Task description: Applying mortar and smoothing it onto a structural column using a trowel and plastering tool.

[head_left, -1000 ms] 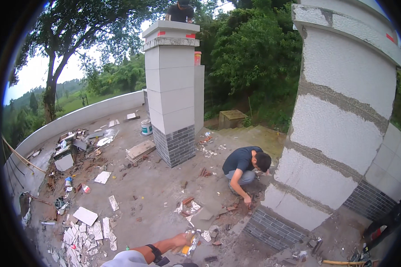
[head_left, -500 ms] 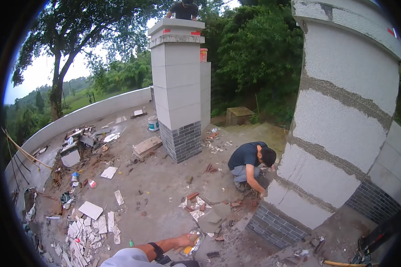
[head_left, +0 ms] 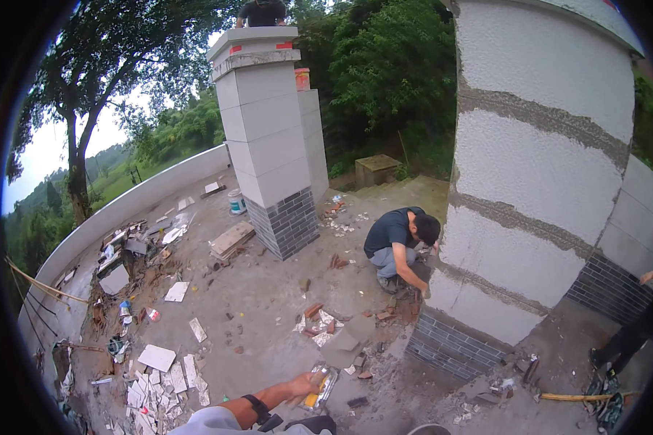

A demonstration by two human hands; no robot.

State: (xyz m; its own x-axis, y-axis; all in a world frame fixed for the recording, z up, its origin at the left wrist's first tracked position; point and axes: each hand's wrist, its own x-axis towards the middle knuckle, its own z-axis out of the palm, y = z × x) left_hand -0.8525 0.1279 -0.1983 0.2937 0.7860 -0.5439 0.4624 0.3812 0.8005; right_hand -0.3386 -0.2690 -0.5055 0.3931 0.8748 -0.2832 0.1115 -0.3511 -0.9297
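My left hand, at the lower middle, comes in from the lower left with a dark band at the wrist. Its fingers are closed round a flat metal trowel with yellow at its handle. Below and beyond the trowel is the grey concrete floor, and a grey mortar pile with broken brick lies just past it. A dark fragment rests to the right of the trowel. My right hand is not in view.
A crouching person works at the base of a big white-block pillar. Another person stands at the right edge, and a third is behind the tiled pillar. Broken tiles cover the lower left; a wooden pole lies lower right.
My view has turned somewhat, so the pillars sit farther left. More of the person at the right edge shows, and a round rim appears at the bottom. The trowel stays in my left hand.
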